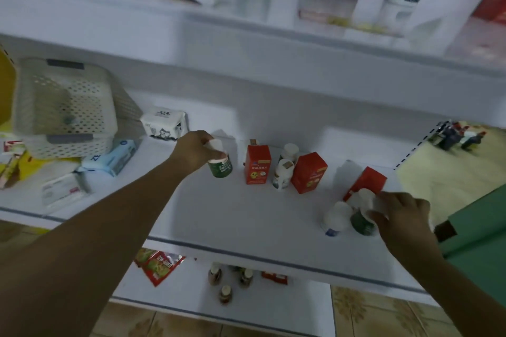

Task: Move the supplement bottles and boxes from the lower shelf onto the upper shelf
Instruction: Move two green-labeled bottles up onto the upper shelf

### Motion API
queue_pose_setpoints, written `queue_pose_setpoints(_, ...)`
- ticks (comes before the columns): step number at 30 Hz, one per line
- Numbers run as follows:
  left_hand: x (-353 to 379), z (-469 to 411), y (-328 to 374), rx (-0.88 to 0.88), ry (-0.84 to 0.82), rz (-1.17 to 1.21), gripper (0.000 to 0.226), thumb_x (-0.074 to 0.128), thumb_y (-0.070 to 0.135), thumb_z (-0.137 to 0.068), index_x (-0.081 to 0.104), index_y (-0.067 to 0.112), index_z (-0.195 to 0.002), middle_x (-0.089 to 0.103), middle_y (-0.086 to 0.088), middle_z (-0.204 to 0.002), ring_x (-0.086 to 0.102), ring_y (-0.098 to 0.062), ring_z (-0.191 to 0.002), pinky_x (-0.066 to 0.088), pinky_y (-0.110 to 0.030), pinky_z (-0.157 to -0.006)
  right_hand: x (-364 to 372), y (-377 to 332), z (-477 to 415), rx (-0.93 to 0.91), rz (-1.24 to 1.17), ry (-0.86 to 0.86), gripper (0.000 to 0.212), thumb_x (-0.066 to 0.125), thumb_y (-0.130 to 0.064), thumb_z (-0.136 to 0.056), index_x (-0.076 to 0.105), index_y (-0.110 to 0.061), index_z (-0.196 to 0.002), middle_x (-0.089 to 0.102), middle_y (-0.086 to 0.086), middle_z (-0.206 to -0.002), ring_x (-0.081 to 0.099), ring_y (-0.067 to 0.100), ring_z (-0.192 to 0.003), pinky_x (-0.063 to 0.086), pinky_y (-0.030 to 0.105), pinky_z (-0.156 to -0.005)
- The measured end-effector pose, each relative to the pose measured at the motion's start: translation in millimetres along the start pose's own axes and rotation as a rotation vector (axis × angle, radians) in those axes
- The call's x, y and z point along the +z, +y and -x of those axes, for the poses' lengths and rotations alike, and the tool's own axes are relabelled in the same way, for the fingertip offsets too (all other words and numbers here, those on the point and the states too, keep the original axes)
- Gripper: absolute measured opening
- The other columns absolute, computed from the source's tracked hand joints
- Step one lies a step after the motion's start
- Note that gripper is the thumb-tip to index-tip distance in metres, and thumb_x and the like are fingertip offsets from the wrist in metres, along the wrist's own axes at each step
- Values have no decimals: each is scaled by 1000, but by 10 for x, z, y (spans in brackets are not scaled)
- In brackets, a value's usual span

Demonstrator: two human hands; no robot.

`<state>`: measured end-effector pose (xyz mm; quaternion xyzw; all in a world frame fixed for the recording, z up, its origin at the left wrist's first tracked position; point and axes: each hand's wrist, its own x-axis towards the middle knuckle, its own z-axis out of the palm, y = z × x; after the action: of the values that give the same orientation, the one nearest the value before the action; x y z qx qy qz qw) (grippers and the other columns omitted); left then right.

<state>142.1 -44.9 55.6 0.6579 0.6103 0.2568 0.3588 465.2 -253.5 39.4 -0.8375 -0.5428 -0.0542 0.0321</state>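
Observation:
My left hand point(195, 151) grips the white cap of a green supplement bottle point(220, 168) that stands on the middle white shelf point(241, 213). My right hand point(402, 216) closes on another green bottle point(362, 223) at the shelf's right, beside a white bottle point(337, 217) and a tilted red box point(367, 182). Between the hands stand a red box point(257, 164), two white bottles point(283, 174) and a second red box point(308, 172). The upper shelf point(246, 24) carries green, brown and white bottles.
A perforated white basket point(65, 109) rests on packets at the left, with a white tissue pack point(164, 123) behind it. The bottom shelf holds small brown bottles point(226, 282) and a red sachet point(160, 267). A green box point(476, 238) sits at the right.

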Motion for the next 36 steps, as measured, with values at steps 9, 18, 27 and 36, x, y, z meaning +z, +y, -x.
queue_pose_setpoints(9, -274, 1490, 612, 0, -359, 643, 26, 72, 17, -78, 65, 15, -103, 69, -6, -105, 63, -24, -106, 49, -33, -89, -1261, -367, 546, -32, -618, -55, 45, 56, -28, -93, 50, -18, -136, 51, 13, -132, 56, 30, -114, 44, 32, -92)
queue_pose_setpoints(18, -651, 2857, 1226, 85, -420, 825, 37, 72, 36, -74, 62, 8, -95, 68, -13, -95, 66, -20, -83, 55, -33, -81, -2244, -579, 1486, -111, -1135, -96, 31, 64, -40, -85, 68, -13, -101, 68, 4, -97, 64, 20, -91, 50, 26, -73)
queue_pose_setpoints(27, -1298, 3436, 1796, 190, -507, 871, 36, 61, 48, -81, 61, 14, -94, 68, -10, -87, 66, -22, -79, 53, -34, -78, -3247, -908, 1871, -171, -1603, -297, 43, 60, -54, -81, 68, -12, -90, 72, 13, -81, 68, 27, -75, 55, 41, -81)
queue_pose_setpoints(36, -1628, 3676, 1971, 197, -549, 1073, 38, 65, 47, -77, 61, 10, -81, 65, -13, -75, 62, -22, -58, 54, -28, -60, -3603, -1164, 2101, -235, -1661, -324, 47, 50, -58, -87, 65, -15, -79, 70, 0, -64, 66, 12, -54, 52, 31, -66)
